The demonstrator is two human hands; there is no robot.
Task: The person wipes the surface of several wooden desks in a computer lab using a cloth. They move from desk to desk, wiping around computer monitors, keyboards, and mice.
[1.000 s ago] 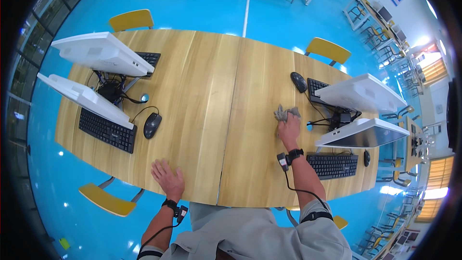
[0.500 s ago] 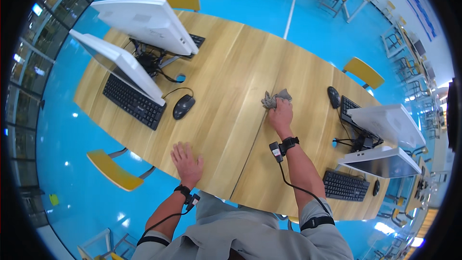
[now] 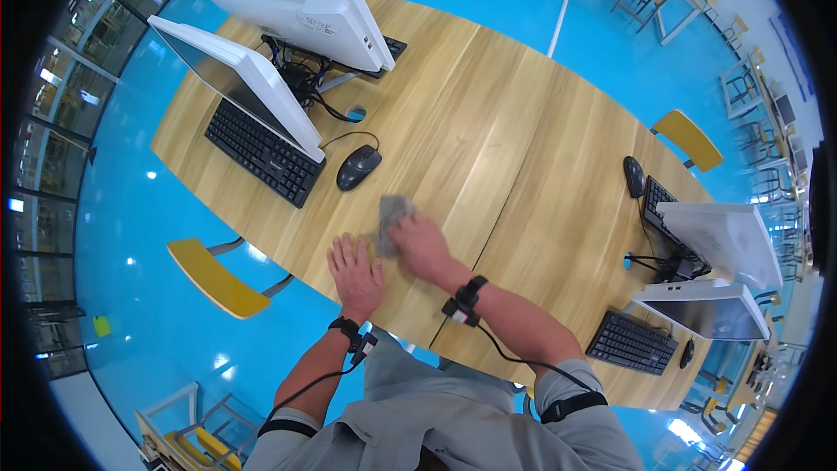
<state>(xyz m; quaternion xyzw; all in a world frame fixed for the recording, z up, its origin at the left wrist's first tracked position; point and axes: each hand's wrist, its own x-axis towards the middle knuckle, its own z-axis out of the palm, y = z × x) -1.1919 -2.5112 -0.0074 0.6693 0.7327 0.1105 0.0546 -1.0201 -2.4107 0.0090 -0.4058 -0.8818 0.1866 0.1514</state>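
My right hand (image 3: pixel 424 249) presses a crumpled grey cloth (image 3: pixel 395 212) onto the wooden table (image 3: pixel 488 122), left of the seam across the tabletop. The cloth and fingers are slightly blurred by motion. Just to the left, near the front edge, my left hand (image 3: pixel 357 277) lies flat on the wood with its fingers stretched out, holding nothing. Its fingertips are close to the cloth's lower end. Beyond both hands sits a black mouse (image 3: pixel 358 167), its cable running toward the white monitors.
Two white monitors (image 3: pixel 301 13) and a black keyboard (image 3: pixel 264 153) stand on the left. More monitors (image 3: pixel 724 240), a keyboard (image 3: pixel 632 342) and a mouse (image 3: pixel 634 176) are on the right. Yellow chairs (image 3: pixel 218 279) surround the table. Cables run along both my forearms.
My right hand has swept the cloth leftward and nearer, from right of the seam to beside my left hand. The left hand stays flat near the edge. The whole view has shifted slightly.
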